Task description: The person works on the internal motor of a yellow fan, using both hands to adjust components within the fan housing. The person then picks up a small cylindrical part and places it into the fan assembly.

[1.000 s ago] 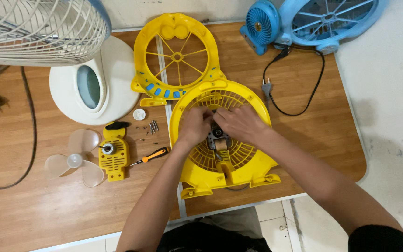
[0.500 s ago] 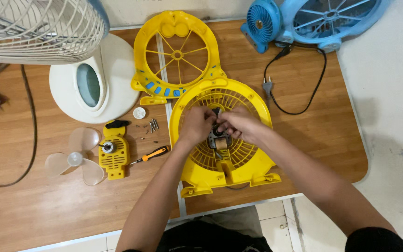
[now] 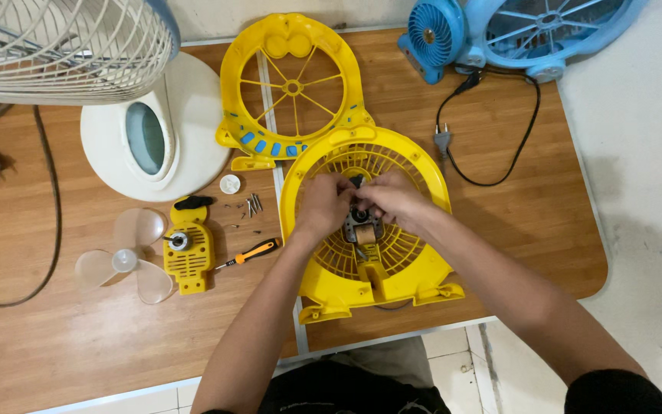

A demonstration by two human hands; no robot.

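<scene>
The yellow fan housing [image 3: 365, 230] lies flat on the wooden table [image 3: 499, 192], near its front edge, grille up, with a small motor [image 3: 362, 225] at its centre. Both hands meet over that motor. The left hand [image 3: 323, 205] has its fingers curled inward and closed on the motor's left side; the right hand [image 3: 394, 201] has its fingers bent and pinched at the motor's top and right. What the fingertips clamp, beyond touching the motor, cannot be told, since the knuckles cover it.

Counted around the housing: one yellow front grille [image 3: 293, 84] touching its upper left rim; one white fan base [image 3: 151, 134] farther left of that; one white wire guard [image 3: 63, 46] beyond the base, at the far left corner. One small white cap [image 3: 230, 184] and a little cluster of screws [image 3: 253, 204], too small to count, sit just left of the housing. One orange-handled screwdriver [image 3: 250, 251] lies left of the housing, one yellow motor cover [image 3: 188, 247] just beyond it, and one clear three-bladed propeller [image 3: 126, 259] beside that. One blue fan [image 3: 515, 31] stands up and to the right of the housing, its black cord [image 3: 492, 153] and plug trailing toward the housing.
</scene>
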